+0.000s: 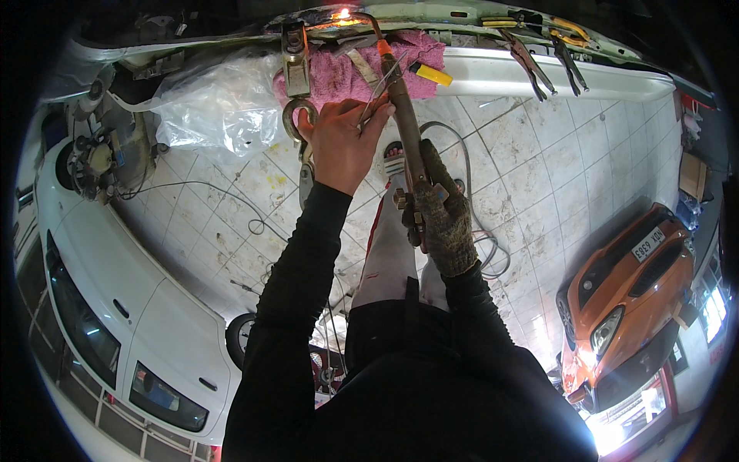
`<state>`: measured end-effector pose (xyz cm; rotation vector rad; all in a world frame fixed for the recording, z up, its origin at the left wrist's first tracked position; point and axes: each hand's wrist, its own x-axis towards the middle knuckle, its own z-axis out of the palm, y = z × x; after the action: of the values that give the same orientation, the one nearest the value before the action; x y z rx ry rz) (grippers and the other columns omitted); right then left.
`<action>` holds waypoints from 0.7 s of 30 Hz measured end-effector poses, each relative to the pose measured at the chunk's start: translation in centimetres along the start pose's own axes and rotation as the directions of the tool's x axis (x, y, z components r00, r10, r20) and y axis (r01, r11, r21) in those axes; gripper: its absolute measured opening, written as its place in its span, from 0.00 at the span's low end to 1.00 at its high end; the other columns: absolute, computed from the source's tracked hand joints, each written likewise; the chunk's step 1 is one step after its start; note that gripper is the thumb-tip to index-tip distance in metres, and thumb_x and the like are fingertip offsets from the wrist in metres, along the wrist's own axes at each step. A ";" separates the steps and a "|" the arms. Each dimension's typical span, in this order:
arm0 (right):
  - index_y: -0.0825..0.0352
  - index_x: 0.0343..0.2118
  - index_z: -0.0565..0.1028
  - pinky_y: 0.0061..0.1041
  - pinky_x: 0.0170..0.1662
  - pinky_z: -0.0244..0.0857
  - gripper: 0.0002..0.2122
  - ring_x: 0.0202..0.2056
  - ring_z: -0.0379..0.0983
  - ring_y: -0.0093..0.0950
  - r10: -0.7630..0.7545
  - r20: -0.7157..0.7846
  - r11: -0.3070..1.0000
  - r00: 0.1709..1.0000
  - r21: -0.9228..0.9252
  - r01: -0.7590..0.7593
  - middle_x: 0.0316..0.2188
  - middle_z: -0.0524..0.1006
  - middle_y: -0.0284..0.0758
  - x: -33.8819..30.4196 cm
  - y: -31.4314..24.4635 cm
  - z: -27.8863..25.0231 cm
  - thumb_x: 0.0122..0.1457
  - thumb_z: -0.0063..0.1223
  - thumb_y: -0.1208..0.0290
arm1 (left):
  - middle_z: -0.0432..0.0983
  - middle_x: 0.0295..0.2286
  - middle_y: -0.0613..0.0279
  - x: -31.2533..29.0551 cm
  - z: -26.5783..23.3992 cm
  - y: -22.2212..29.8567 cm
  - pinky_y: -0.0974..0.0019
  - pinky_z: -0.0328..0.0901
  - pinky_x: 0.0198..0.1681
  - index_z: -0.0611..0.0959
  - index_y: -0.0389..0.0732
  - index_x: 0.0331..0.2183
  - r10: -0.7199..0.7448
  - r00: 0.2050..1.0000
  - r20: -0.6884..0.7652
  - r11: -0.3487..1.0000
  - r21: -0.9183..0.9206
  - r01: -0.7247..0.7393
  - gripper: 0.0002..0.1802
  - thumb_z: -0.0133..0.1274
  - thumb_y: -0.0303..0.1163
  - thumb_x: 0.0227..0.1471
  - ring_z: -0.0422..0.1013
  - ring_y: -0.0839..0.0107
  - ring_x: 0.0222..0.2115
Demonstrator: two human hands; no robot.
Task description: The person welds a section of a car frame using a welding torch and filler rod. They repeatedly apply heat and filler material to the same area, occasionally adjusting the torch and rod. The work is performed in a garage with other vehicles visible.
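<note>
My gloved right hand is closed around the valve end of a gas welding torch. The torch points away from me, and its bent tip reaches the car body's edge, where a small flame burns on glowing orange metal. My bare left hand pinches a thin metal rod beside the torch's neck. Just left of those fingers hangs a metal pull clamp with a ring. Under the torch's front, a pink towel drapes over the sill, with a small yellow-and-black object on it.
Locking pliers and other pliers grip the panel edge at right. Clear plastic sheeting hangs at left. Hoses lie on the tiled floor near my feet. A white car stands left, an orange car right.
</note>
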<state>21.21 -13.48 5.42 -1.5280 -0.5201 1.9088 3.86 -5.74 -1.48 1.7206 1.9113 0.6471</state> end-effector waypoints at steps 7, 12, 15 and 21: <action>0.58 0.74 0.57 0.16 0.19 0.63 0.32 0.21 0.69 0.14 -0.011 -0.009 0.999 1.000 -0.033 0.011 0.30 0.81 0.31 0.1 0.0 -0.1 0.71 0.53 0.57 | 0.84 0.30 0.74 0.1 0.1 -0.2 0.33 0.47 0.58 0.92 0.61 0.42 -0.030 0.999 0.018 0.997 -0.076 0.031 0.14 0.61 0.52 0.59 0.77 0.67 0.39; 0.58 0.74 0.56 0.16 0.19 0.63 0.32 0.21 0.69 0.14 0.005 -0.005 1.000 1.000 -0.001 -0.005 0.30 0.81 0.31 0.1 0.1 -0.1 0.71 0.53 0.58 | 0.84 0.30 0.72 0.2 0.1 -0.3 0.43 0.55 0.56 0.93 0.58 0.42 -0.058 0.998 0.038 0.988 -0.142 0.063 0.14 0.61 0.50 0.59 0.76 0.64 0.38; 0.58 0.74 0.56 0.16 0.19 0.63 0.32 0.21 0.69 0.14 -0.004 -0.003 1.000 1.000 0.006 0.004 0.30 0.81 0.31 0.1 0.2 -0.1 0.71 0.53 0.59 | 0.84 0.30 0.69 0.2 -0.1 0.0 0.52 0.60 0.53 0.93 0.56 0.42 -0.042 0.998 0.035 0.995 -0.092 0.045 0.14 0.61 0.49 0.59 0.76 0.63 0.38; 0.63 0.73 0.60 0.16 0.23 0.62 0.29 0.25 0.67 0.12 0.026 -0.003 0.996 1.000 0.080 -0.026 0.30 0.75 0.26 -0.5 -0.7 0.3 0.71 0.54 0.66 | 0.86 0.35 0.62 0.1 -0.8 0.4 0.55 0.61 0.55 0.92 0.53 0.46 -0.059 0.994 0.091 0.997 -0.046 0.063 0.16 0.61 0.48 0.61 0.75 0.61 0.42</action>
<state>21.12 -13.29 6.27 -1.4934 -0.4192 1.9226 3.63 -5.62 -0.61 1.6269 1.8632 0.5797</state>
